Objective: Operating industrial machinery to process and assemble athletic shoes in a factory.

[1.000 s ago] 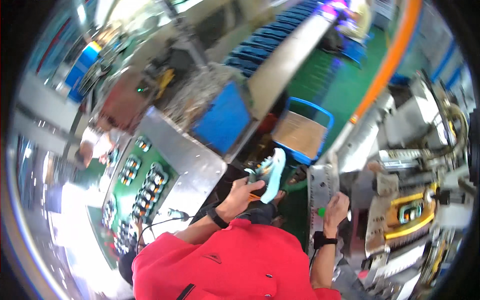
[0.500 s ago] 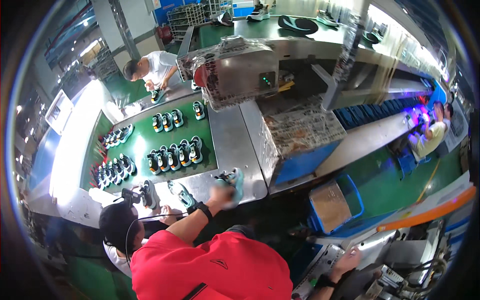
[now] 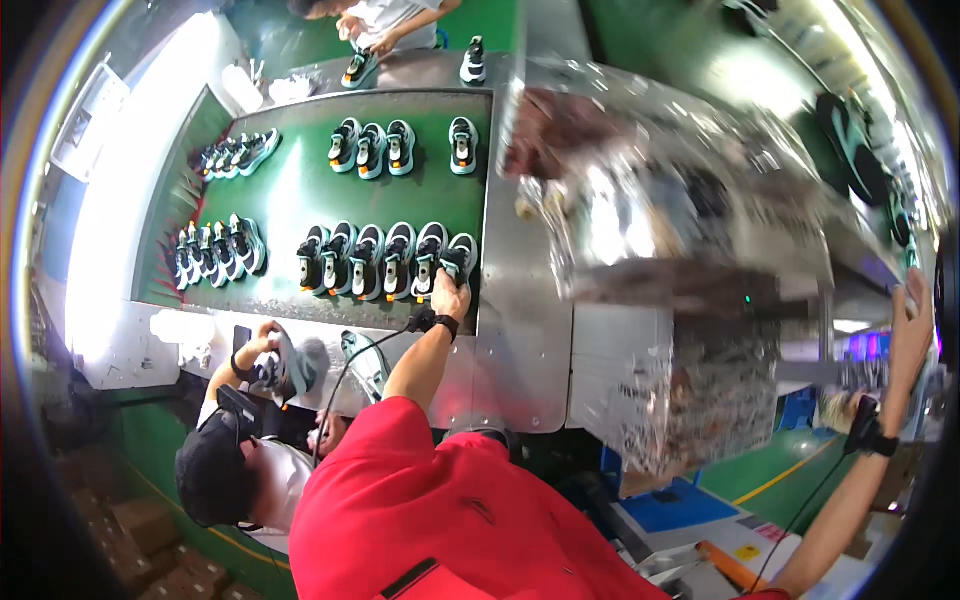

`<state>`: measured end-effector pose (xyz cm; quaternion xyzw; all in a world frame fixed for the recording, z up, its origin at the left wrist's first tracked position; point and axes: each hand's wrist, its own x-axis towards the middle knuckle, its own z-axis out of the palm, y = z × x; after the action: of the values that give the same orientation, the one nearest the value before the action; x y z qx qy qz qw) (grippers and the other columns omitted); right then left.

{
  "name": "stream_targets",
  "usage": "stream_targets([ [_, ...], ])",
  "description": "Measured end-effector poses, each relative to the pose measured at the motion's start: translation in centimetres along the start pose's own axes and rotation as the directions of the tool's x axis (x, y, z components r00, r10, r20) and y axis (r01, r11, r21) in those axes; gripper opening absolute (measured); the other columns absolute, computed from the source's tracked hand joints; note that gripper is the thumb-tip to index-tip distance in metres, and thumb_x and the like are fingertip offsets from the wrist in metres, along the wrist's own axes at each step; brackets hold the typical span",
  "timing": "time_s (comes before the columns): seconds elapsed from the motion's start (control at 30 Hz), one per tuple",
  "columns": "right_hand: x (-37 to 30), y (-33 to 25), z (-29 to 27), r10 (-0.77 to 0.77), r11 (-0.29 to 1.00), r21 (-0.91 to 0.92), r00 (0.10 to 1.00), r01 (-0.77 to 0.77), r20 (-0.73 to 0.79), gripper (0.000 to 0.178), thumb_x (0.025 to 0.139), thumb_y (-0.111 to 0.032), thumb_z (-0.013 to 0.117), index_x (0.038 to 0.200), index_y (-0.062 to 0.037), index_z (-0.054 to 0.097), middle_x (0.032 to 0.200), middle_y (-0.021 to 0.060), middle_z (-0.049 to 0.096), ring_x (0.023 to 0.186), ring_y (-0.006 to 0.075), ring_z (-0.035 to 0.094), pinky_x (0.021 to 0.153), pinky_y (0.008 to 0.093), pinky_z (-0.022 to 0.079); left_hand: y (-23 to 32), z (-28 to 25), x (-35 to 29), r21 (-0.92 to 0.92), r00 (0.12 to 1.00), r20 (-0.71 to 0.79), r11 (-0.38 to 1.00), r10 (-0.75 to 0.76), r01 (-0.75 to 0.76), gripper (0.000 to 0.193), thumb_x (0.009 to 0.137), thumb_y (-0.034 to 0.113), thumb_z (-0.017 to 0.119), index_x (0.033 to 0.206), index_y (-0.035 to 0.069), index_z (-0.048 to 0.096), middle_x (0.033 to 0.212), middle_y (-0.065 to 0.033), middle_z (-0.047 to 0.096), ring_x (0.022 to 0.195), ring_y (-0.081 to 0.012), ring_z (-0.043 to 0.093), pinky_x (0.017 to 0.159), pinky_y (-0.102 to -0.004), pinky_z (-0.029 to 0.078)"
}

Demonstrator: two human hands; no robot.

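Observation:
My left hand (image 3: 450, 297) grips the heel end of a black and teal sneaker (image 3: 461, 256) at the right end of the near row on the green belt (image 3: 285, 200). Beside it stand several matching sneakers (image 3: 369, 262), toes pointing away. My right hand (image 3: 912, 325) is raised at the far right with its fingers stretched out. Above it, near its fingertips, is a dark shoe part with a teal edge (image 3: 899, 218). Whether the fingers touch it I cannot tell.
A co-worker in a black cap (image 3: 212, 470) handles a blurred shoe (image 3: 290, 368) at the near edge, by a pale teal shoe (image 3: 365, 362). Another person (image 3: 395, 25) works on a sneaker across the belt. A film-wrapped machine (image 3: 680, 190) stands to the right.
My left hand has carried the sneaker from the metal edge forward onto the belt, at the row's end. My right hand has gone from the lower right machine up to the far right.

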<state>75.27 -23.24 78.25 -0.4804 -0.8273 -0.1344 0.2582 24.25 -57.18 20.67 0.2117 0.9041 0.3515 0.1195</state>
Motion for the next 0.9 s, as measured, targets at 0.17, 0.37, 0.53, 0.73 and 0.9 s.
stream_targets([
  [0.17, 15.3, 9.7, 5.4, -0.094, 0.968, -0.207, 0.972, 0.14, 0.215, 0.063, 0.092, -0.029, 0.064, 0.143, -0.0017, 0.038, 0.145, 0.0175, 0.043, 0.134, 0.027, 0.041, 0.112, 0.0372, 0.03, 2.2, 1.3, 0.2, 0.059, 0.998, -0.014, 0.997, -0.055, 0.056, 0.065, 0.08, 0.018, 0.067, 0.134, -0.002, 0.036, 0.121, -0.0263, 0.054, 0.102, -0.0427, 0.06, 0.082, -0.0472, 0.051],
  [0.37, 20.1, 9.6, 4.9, 0.117, 0.99, -0.128, 0.846, -0.059, 0.52, 0.04, 0.085, -0.032, 0.066, 0.105, 0.0018, 0.064, 0.081, 0.0064, 0.063, 0.068, 0.0146, 0.056, 0.061, 0.0352, 0.045, 2.1, 3.0, 0.7, 0.06, 1.0, 0.018, 0.998, -0.017, 0.016, 0.069, 0.082, 0.02, 0.067, 0.138, -0.003, 0.035, 0.128, -0.0259, 0.051, 0.114, -0.0405, 0.055, 0.095, -0.0432, 0.047],
  [0.53, 14.7, -1.7, 7.8, 0.137, 0.984, -0.153, 0.935, -0.091, 0.326, 0.042, 0.077, -0.036, 0.073, 0.095, 0.0016, 0.067, 0.078, 0.01, 0.068, 0.068, 0.017, 0.061, 0.064, 0.0353, 0.048, 0.5, 0.3, -0.3, 0.137, 0.99, 0.126, 0.987, 0.068, -0.085, 0.058, 0.086, 0.019, 0.064, 0.134, -0.003, 0.04, 0.124, -0.0197, 0.055, 0.113, -0.0309, 0.054, 0.098, -0.0371, 0.043],
  [0.73, 7.3, -8.7, 0.9, 0.011, 0.956, -0.291, 0.993, -0.046, -0.121, 0.08, 0.07, -0.038, 0.078, 0.135, -0.0036, 0.047, 0.115, 0.0227, 0.063, 0.105, 0.0367, 0.062, 0.088, 0.0423, 0.049, 10.5, -8.6, -6.4, -0.34, 0.832, 0.41, 0.909, 0.373, -0.24, 0.034, 0.087, 0.016, 0.064, 0.116, -0.003, 0.06, 0.106, -0.0143, 0.066, 0.097, -0.0243, 0.061, 0.088, -0.0362, 0.046],
  [0.9, -6.9, -11.4, -7.2, -0.201, 0.979, -0.119, 0.893, 0.166, -0.404, 0.088, 0.06, -0.018, 0.085, 0.136, -0.0027, 0.043, 0.107, 0.0168, 0.063, 0.097, 0.0339, 0.059, 0.087, 0.0458, 0.044, 22.3, -13.7, -18.9, -0.524, 0.232, 0.843, 0.643, 0.485, 0.558, 0.041, 0.094, 0.028, 0.062, 0.113, -0.008, 0.062, 0.104, -0.0169, 0.068, 0.096, -0.0264, 0.067, 0.088, -0.0384, 0.053],
])
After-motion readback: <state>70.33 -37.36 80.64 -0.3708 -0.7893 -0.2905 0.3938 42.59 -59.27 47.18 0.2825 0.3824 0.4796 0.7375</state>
